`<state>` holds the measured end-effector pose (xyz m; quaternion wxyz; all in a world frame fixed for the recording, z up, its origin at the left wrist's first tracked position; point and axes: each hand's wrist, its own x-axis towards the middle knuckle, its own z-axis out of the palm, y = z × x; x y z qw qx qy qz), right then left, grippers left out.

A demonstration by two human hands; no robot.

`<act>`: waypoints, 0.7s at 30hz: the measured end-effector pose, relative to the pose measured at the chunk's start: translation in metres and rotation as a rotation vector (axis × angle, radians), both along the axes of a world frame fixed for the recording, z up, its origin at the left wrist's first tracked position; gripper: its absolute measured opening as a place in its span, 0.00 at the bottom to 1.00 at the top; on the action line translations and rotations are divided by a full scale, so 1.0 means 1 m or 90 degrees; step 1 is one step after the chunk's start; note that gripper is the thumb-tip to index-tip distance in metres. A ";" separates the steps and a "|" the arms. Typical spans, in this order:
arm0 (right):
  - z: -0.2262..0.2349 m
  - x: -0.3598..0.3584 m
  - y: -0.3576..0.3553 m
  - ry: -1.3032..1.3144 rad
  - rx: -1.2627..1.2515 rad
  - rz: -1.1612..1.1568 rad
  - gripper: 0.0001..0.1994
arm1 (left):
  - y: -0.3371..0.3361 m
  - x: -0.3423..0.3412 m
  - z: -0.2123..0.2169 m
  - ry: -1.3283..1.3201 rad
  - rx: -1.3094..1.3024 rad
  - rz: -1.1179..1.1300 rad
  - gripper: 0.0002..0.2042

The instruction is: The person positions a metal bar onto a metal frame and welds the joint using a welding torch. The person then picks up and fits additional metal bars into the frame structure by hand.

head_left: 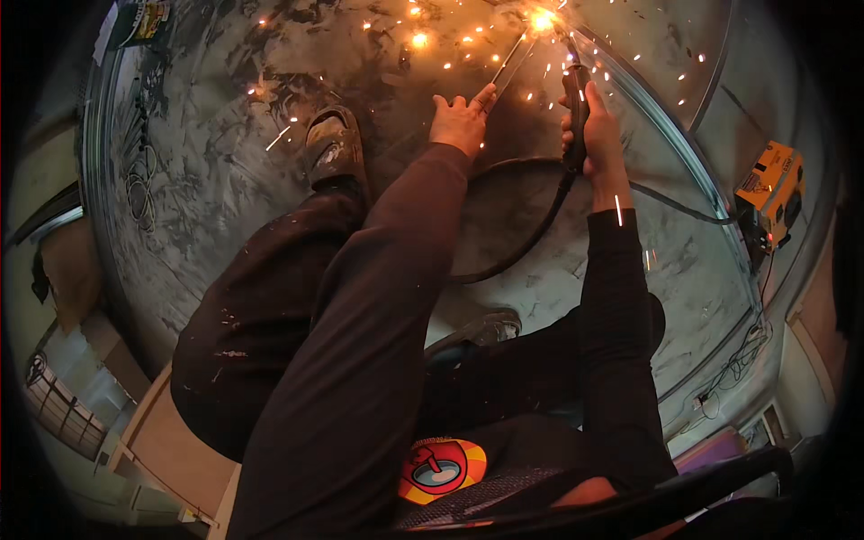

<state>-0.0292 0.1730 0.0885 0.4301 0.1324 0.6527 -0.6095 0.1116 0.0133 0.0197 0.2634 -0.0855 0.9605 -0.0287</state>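
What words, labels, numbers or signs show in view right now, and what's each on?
Orange machine, far right: small printed markings; I don't copy lettering out.
Colourful label on a dark item, top left: too small to read.
Shirt graphic, bottom centre: tiny marks above it, too blurred to read.
Black torch handle in the right hand: no lettering visible.
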 end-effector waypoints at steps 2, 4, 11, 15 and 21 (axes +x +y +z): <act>-0.002 -0.001 0.003 0.008 0.007 -0.001 0.27 | 0.001 -0.002 0.002 -0.001 0.002 -0.004 0.31; 0.000 0.000 0.003 0.014 0.011 0.000 0.27 | 0.000 -0.002 0.002 -0.003 0.003 -0.006 0.31; 0.000 0.003 0.002 0.017 0.045 0.002 0.27 | -0.001 0.002 0.001 0.042 -0.016 -0.018 0.32; 0.002 0.003 0.001 0.018 0.053 0.000 0.28 | 0.000 0.003 0.000 0.051 -0.033 -0.027 0.31; 0.000 0.003 0.000 0.018 0.063 0.001 0.29 | 0.000 0.003 -0.003 0.056 -0.044 -0.032 0.30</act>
